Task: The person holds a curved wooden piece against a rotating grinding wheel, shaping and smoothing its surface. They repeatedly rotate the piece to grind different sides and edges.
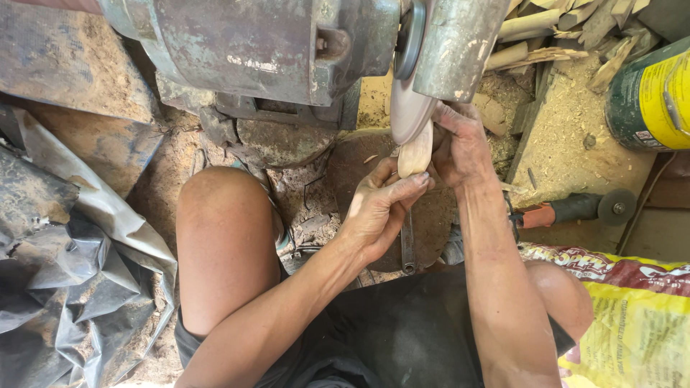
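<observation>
So both my left hand (377,208) and right hand (460,147) are curled tight around this small pale wood piece (415,152), pressed against the grinder disc (410,108) at 12 o'clock; feels light, stiff, dusty-slick, so I'd grip low.

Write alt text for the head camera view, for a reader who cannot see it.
Both hands, left hand and right hand, press a small pale wooden piece against a grinding disc on a worn bench machine. Sawdust, wood scraps and an angle grinder lie around the seated person's bare knees.
</observation>
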